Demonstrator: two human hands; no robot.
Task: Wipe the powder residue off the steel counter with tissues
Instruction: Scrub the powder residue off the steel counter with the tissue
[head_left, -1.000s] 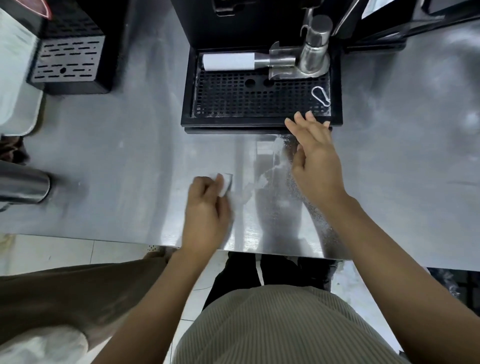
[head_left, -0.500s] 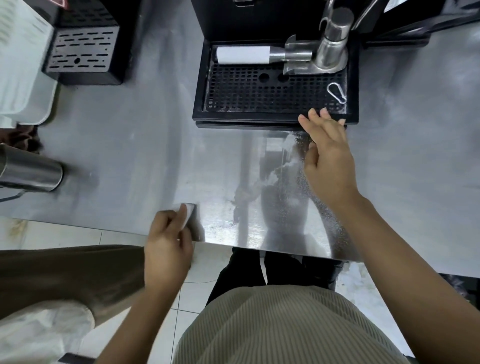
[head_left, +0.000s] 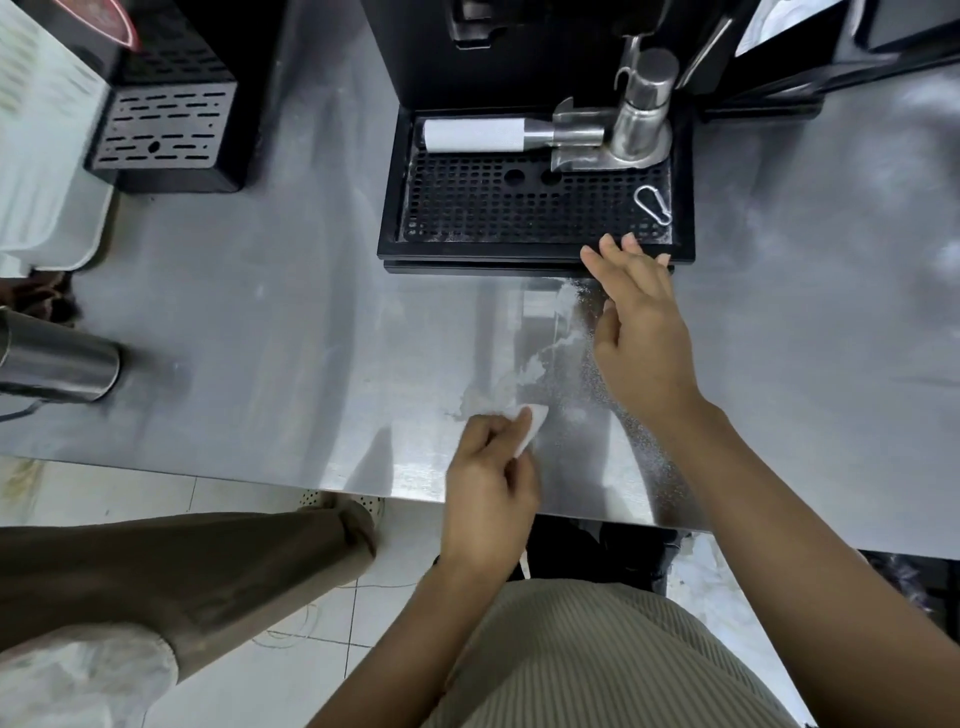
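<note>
Left hand (head_left: 488, 483) pinches folded white tissue (head_left: 530, 423) on steel.

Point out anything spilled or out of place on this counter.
White powder is scattered on the counter between the drip tray and the near edge, beside the right hand. A carabiner lies loose on the tray's grate.

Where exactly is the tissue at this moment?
In the head view, the tissue is pinched in the left hand on the steel counter near its front edge. It sits at the near end of the powder residue, just left of the right hand.
</note>
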